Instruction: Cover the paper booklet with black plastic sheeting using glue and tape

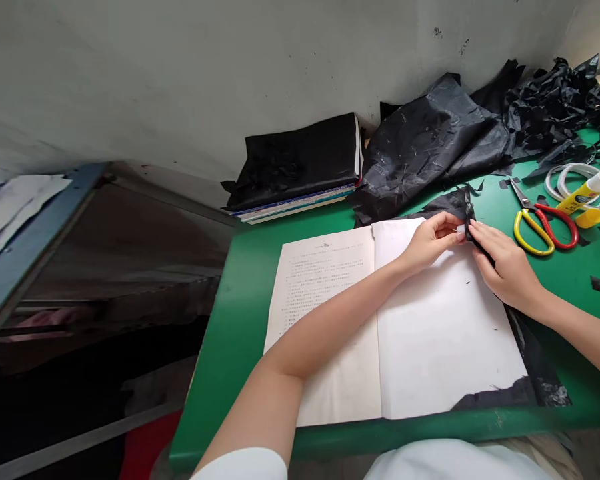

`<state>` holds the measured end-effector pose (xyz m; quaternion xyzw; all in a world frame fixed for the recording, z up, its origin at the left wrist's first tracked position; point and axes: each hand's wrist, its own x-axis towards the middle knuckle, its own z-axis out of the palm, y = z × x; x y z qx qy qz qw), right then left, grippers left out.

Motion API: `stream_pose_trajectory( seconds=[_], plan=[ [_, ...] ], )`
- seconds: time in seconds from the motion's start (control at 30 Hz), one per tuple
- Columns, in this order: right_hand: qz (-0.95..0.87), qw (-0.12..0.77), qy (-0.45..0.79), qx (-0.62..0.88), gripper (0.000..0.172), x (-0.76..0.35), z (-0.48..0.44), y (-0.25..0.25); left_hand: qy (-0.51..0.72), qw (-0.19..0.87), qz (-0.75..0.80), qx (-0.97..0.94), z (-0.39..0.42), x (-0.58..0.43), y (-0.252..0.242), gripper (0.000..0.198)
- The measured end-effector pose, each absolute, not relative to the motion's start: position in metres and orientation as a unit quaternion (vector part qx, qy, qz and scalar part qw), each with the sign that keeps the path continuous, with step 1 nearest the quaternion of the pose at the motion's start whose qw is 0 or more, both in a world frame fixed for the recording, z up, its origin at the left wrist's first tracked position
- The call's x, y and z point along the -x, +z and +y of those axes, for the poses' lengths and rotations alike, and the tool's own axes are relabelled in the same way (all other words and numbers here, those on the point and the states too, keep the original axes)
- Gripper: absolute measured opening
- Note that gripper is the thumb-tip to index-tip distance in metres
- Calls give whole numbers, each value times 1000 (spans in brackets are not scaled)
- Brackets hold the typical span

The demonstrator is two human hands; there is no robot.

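Observation:
An open book lies before me, with a printed page [325, 320] on the left and a blank white page [440, 333] on the right. Black thin wrapping sheet [540, 363] runs along the book's right edge and folds over its lower right corner. At the upper right corner, my left hand [433, 243] pinches the sheet's raised fold, its thumb and fingertips together. Facing it, my right hand [505, 267] grips the same fold from the right side, with its palm over the book's edge. A small white bit shows between the fingertips; I cannot make out what it is.
Right of my hands lie scissors [543, 223] with yellow and red handles, a yellow glue stick [590, 191] and its cap [590, 218]. Behind are a black-covered book stack [300, 160] and crumpled black sheeting [435, 140]. The green table [225, 340] meets the wall.

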<state>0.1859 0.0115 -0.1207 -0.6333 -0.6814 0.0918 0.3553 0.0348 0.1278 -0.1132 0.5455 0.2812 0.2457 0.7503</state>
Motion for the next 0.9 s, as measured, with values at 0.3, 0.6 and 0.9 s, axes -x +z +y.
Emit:
stream_pose_trajectory(
  seconds=[0.3, 0.6, 0.9],
  plan=[
    [-620, 409, 168, 648, 39, -189, 16, -114, 249, 734, 279, -567, 129, -34, -115, 58],
    [-513, 448, 185, 709, 38, -186, 13, -102, 228, 708, 266, -613, 125, -32, -110, 54],
    [-571, 442, 181, 668, 39, -182, 11, -104, 217, 690, 264, -638, 123, -34, -115, 51]
  ],
)
